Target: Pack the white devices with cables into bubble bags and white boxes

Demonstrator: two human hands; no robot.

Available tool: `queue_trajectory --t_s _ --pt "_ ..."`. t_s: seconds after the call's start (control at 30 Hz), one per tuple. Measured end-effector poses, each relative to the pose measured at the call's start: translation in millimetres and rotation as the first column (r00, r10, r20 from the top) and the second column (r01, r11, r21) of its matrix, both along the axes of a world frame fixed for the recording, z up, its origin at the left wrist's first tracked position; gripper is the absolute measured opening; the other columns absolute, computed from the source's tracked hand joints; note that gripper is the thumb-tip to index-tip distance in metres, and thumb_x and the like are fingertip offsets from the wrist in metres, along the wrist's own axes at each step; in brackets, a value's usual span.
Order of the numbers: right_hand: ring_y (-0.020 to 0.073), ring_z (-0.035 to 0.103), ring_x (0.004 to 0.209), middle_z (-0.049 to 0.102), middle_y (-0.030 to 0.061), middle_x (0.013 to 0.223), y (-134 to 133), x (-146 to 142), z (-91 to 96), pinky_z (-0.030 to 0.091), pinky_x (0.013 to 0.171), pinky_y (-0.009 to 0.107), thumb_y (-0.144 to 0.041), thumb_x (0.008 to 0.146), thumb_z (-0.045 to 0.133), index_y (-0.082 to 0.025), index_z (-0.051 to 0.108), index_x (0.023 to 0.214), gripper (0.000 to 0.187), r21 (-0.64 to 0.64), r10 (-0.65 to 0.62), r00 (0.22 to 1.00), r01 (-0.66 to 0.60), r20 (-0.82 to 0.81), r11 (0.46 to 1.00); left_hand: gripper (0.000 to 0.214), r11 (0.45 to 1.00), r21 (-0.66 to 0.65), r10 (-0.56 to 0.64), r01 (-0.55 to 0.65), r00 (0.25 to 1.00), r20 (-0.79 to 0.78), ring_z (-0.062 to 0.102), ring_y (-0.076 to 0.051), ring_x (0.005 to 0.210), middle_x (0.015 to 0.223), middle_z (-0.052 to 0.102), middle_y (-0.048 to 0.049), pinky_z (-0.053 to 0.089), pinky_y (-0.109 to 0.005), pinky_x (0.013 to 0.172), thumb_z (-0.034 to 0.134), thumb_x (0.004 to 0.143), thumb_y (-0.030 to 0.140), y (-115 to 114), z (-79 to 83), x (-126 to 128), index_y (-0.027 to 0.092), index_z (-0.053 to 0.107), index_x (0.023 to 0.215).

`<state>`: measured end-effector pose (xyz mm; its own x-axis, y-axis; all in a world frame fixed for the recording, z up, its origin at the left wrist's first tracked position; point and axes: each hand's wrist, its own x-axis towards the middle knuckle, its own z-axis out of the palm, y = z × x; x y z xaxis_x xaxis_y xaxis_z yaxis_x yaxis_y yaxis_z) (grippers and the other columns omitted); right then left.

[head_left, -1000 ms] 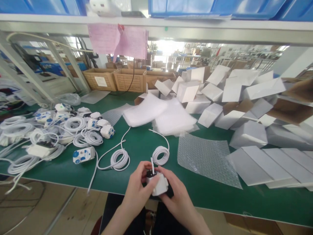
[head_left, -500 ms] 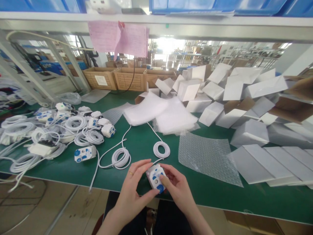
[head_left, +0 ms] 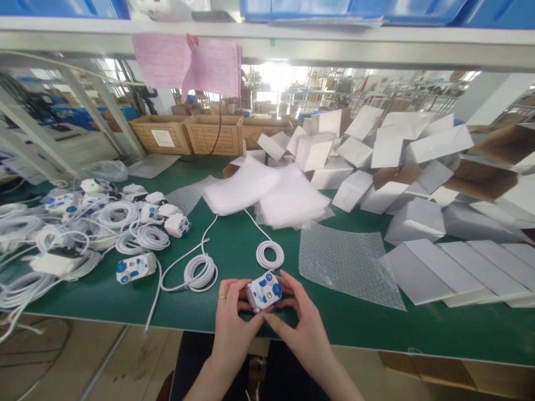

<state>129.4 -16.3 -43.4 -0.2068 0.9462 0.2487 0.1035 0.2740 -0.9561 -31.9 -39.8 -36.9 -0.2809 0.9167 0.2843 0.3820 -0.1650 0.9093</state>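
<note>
Between my two hands, just above the green table near its front edge, is a small white device with blue patches (head_left: 266, 291). My left hand (head_left: 236, 317) closes around its left side, thumb at the near edge. My right hand (head_left: 300, 317) has its fingers curled along the right side, its thumb tip meeting the left thumb in front. A white cable coil (head_left: 270, 254) lies just behind the device, its lead running up to it. Further left are a second cable coil (head_left: 200, 272) and a similar blue-and-white device (head_left: 136, 267) lying on the table.
A heap of white devices and coiled cables (head_left: 121, 214) covers the left side. Padded white sheets (head_left: 288, 195) and a bubble-wrap sheet (head_left: 346, 262) lie behind and right. White boxes (head_left: 418, 273) pile up at right. Cardboard boxes (head_left: 215, 136) stand behind, under a shelf (head_left: 334, 47).
The device has turned in my hands, so its printed face points another way. My right thumb has moved off its face to the near edge. The view has shifted slightly.
</note>
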Motion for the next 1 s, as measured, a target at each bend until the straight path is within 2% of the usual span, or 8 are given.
queue_trajectory --t_s 0.1,0.27,0.4,0.5,0.63,0.73,0.83,1.0 --pt "0.0225 0.064 0.101 0.06 0.0101 0.13 2 0 2.0 0.057 0.084 0.033 -0.02 0.083 0.07 -0.025 0.051 0.144 0.064 0.031 0.01 1.0 -0.011 0.011 0.999 0.035 1.0 0.015 -0.008 0.008 0.999 0.043 0.064 -0.018 0.089 0.114 0.054 -0.0054 0.062 -0.026 0.064 0.079 0.077 0.023 -2 -2.8 2 0.021 0.064 0.109" --pt "0.0167 0.061 0.084 0.058 0.0073 0.116 10 10 15.3 0.053 0.066 0.026 -0.005 0.075 0.057 -0.028 0.058 0.139 0.067 0.043 0.125 0.988 -0.129 0.086 0.991 0.041 0.98 0.019 -0.199 0.198 0.98 0.02 0.065 -0.024 0.104 0.124 0.059 -0.0083 0.063 -0.029 0.076 0.076 0.082 0.023 2 1.9 -15 0.025 0.067 0.121" --pt "0.0183 0.064 0.083 0.061 0.0051 0.099 9 7 8.0 0.056 0.069 0.028 -0.011 0.079 0.062 -0.021 0.064 0.112 0.034 -0.062 0.106 0.993 -0.102 0.053 0.993 0.047 0.97 0.031 -0.236 0.24 0.967 -0.099 0.059 -0.029 0.123 0.141 0.051 -0.0112 0.059 -0.04 0.096 0.069 0.088 0.022 0 1.1 -26 0.028 0.062 0.135" --pt "0.017 0.062 0.072 0.061 0.0021 0.084 3 1 -1.4 0.052 0.064 0.027 -0.017 0.08 0.068 -0.019 0.06 0.092 0.014 -0.11 0.046 0.994 -0.035 0.098 0.993 0.069 0.956 -0.014 -0.288 0.292 0.934 -0.211 0.05 -0.031 0.134 0.146 0.05 -0.0112 0.046 -0.049 0.114 0.073 0.084 0.017 -2 -2.3 -26 0.03 0.049 0.147" --pt "0.0156 0.059 0.072 0.061 0.0022 0.083 -1 3 0.7 0.047 0.063 0.025 -0.017 0.083 0.06 -0.019 0.061 0.083 0.003 -0.084 0.114 0.986 -0.104 0.125 0.991 0.067 0.941 -0.035 -0.334 0.336 0.912 -0.237 0.051 -0.029 0.132 0.141 0.054 -0.0104 0.044 -0.047 0.114 0.071 0.081 0.011 0 -3.7 -23 0.027 0.049 0.143" --pt "0.0181 0.062 0.08 0.064 0.0063 0.094 2 9 8.5 0.051 0.062 0.026 -0.028 0.091 0.059 -0.019 0.064 0.097 0.012 -0.213 0.181 0.983 -0.169 0.04 0.962 0.057 0.94 -0.008 -0.335 0.342 0.914 -0.228 0.056 -0.026 0.123 0.131 0.059 -0.0083 0.047 -0.042 0.109 0.068 0.08 0.007 4 -0.4 -23 0.026 0.055 0.132" --pt "0.0196 0.064 0.084 0.066 0.0101 0.105 6 9 12.3 0.053 0.057 0.025 -0.045 0.093 0.062 -0.018 0.061 0.116 0.035 -0.391 0.235 0.969 -0.246 -0.077 0.887 0.057 0.935 -0.011 -0.349 0.354 0.918 -0.188 0.058 -0.025 0.12 0.128 0.061 -0.0069 0.048 -0.038 0.106 0.07 0.078 0.008 5 3.3 -25 0.025 0.056 0.13" --pt "0.0182 0.064 0.082 0.067 0.0067 0.095 8 4 9.6 0.056 0.061 0.024 -0.05 0.086 0.074 -0.018 0.061 0.117 0.046 -0.461 0.218 0.957 -0.282 -0.189 0.841 0.057 0.933 -0.032 -0.361 0.36 0.923 -0.136 0.059 -0.025 0.116 0.126 0.062 -0.006 0.048 -0.035 0.104 0.073 0.077 0.011 3 4.1 -26 0.025 0.058 0.13"
